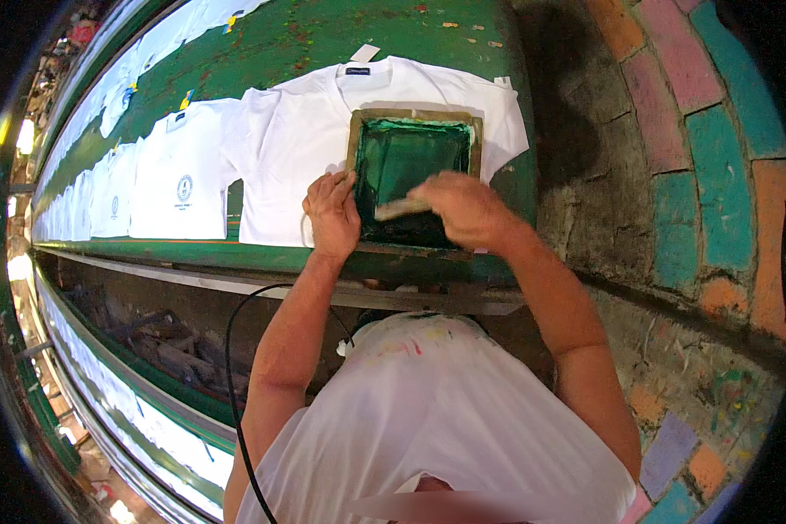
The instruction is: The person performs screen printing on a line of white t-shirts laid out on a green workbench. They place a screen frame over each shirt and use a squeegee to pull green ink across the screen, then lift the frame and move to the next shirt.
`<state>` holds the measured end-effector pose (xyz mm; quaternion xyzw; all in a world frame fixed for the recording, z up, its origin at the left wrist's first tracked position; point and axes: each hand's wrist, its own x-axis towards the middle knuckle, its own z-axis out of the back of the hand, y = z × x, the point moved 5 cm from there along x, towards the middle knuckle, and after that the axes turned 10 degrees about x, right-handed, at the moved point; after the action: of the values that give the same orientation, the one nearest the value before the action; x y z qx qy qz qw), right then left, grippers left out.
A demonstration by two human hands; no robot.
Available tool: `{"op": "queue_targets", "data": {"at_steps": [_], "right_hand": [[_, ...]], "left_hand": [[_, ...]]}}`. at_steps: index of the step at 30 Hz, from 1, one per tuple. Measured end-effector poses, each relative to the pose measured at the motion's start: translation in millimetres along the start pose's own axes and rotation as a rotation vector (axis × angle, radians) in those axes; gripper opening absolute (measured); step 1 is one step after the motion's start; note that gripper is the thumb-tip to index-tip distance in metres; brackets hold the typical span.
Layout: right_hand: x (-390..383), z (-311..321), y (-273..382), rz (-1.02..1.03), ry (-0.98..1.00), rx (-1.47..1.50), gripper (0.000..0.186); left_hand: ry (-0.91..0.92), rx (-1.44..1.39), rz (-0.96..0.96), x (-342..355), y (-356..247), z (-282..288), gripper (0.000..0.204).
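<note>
In the head view, a long green table (323,37) was seen, lined with white shirts, the nearest finished one, a printed shirt (159,179), being set left of a larger white shirt (284,144). On that one's right half a wooden-rimmed screen frame (355,144) was laid, its mesh darkened with green. Coloured blocks (720,183) were ranged to the right, past grey masonry (581,113). The frame's lower side was placed close to the table's front edge; the right end was left near the shirt's sleeve, and bare green was shown behind the collar. By the left hand (332,210), bent fingers were rested at the frame's left rim; how firmly could not be told. By the right hand (465,210), blurred, a squeegee (399,209) was gripped in curled fingers over the mesh.
</note>
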<state>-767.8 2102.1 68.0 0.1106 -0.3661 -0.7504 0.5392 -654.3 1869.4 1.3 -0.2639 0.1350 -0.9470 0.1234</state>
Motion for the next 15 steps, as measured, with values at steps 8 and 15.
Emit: {"op": "queue_targets", "data": {"at_steps": [8, 15], "right_hand": [[47, 32, -35, -0.189, -0.177, -0.21, 0.053], [7, -11, 12, -0.119, -0.146, -0.212, 0.058]], "left_hand": [[0.015, -0.057, -0.004, 1, 4, -2, 0.041], [-0.018, -0.202, -0.038, 0, 12, -12, 0.04]]}}
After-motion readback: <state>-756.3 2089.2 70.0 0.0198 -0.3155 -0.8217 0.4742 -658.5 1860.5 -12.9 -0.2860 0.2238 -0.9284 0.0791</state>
